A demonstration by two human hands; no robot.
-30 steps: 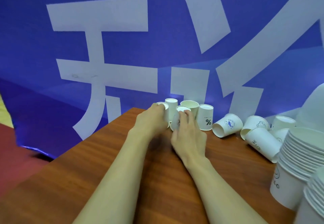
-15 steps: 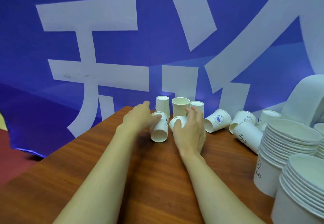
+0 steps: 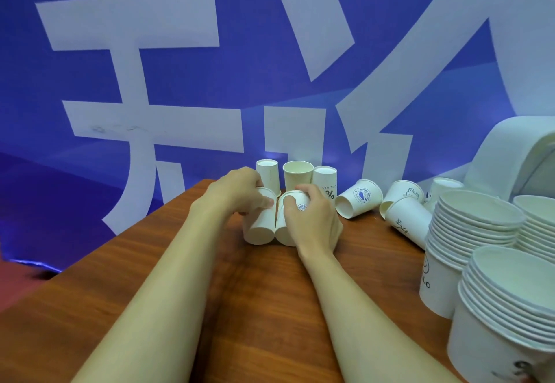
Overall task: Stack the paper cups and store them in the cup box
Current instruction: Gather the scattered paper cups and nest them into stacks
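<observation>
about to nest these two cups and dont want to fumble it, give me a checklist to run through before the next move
1. Left hand grips the left cup: ok.
2. Right hand grips the right cup: ok.
3. The two cups nested: not ok, they lie side by side.
4. Both mouths facing the same way: cannot tell.
5. Bare table in front of the hands to work over: ok.
6. Cup box in view: cannot tell.
</observation>
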